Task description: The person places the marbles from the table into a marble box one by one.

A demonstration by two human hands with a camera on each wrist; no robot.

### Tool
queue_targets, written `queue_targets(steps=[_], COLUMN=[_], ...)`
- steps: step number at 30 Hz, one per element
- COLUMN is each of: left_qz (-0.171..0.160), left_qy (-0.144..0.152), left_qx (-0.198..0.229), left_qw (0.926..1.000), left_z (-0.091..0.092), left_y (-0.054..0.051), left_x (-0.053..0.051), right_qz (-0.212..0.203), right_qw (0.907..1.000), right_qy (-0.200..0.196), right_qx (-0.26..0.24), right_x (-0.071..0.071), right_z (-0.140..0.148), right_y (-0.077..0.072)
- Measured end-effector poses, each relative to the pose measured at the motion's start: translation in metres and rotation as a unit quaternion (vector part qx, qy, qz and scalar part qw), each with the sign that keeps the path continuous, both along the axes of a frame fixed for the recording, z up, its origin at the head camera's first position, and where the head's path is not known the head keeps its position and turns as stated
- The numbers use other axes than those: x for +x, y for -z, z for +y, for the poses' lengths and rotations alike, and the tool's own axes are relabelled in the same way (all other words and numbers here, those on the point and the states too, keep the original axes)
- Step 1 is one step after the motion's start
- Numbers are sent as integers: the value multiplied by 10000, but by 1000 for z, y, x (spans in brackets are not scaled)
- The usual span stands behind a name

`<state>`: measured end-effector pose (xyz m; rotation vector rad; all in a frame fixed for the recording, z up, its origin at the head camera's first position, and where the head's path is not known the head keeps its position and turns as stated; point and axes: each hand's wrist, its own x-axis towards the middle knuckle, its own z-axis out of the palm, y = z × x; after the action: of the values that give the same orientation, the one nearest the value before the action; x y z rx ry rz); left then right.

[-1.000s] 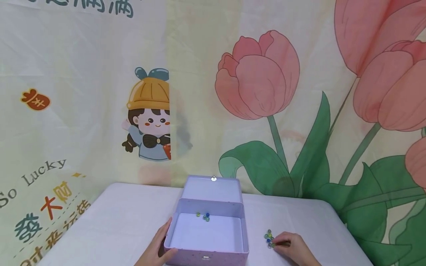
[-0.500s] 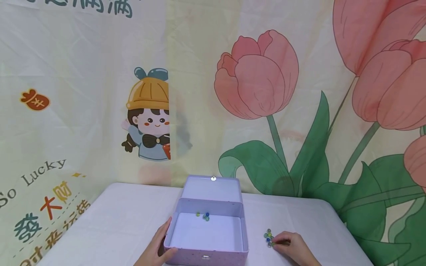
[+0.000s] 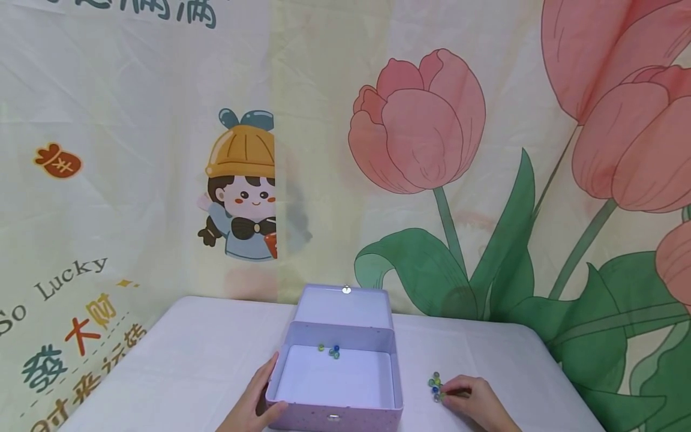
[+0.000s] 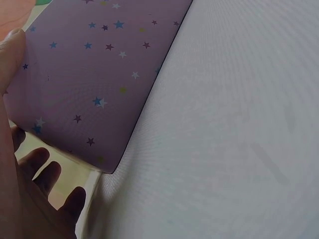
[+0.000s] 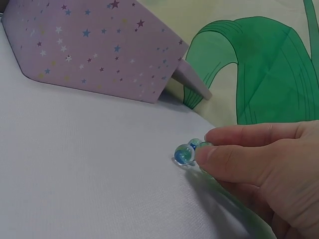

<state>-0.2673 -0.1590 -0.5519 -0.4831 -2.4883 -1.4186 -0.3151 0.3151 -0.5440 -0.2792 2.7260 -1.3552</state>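
Observation:
A lilac tin box (image 3: pixel 308 414) with printed stars stands on the table, its lid (image 3: pixel 345 308) tipped back. My left hand (image 3: pixel 251 396) grips the box's near left corner, thumb at the front and fingers along the left side. Several glass marbles (image 3: pixel 336 348) lie inside near the back wall. Right of the box, a small cluster of marbles (image 3: pixel 435 390) sits on the cloth. At that cluster, my right hand (image 3: pixel 477 401) pinches a greenish marble between thumb and forefinger, mostly covered by them. A blue-green marble (image 5: pixel 184 155) shows just beyond the thumb tip.
White cloth (image 3: pixel 210 348) covers the table. Behind its far edge hangs a printed backdrop (image 3: pixel 324 150) with tulips and a cartoon figure. The box's right wall (image 3: pixel 400 384) stands between the loose marbles and the box floor.
Almost nothing differs. The right hand's fingertips have shifted very slightly left at the marble cluster; the left hand and the box have stayed in place.

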Motion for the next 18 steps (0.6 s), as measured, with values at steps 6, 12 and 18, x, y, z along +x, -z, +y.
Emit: queue_targets(steps=[6, 12, 18], left_qz=[-130, 169, 448], left_qy=[-4, -37, 83], left_qx=[-19, -74, -39], left_qw=[9999, 9998, 9990], left_z=[-1, -2, -2], left_y=[2, 4, 9], left_x=[-1, -4, -5], right_qz=[-151, -190, -160], right_qw=[9997, 9992, 9986], right_qy=[-13, 2, -110], right_qx=[-173, -346, -494], right_x=[1, 1, 3], right_z=[-4, -12, -20], right_y=[-9, -21, -31])
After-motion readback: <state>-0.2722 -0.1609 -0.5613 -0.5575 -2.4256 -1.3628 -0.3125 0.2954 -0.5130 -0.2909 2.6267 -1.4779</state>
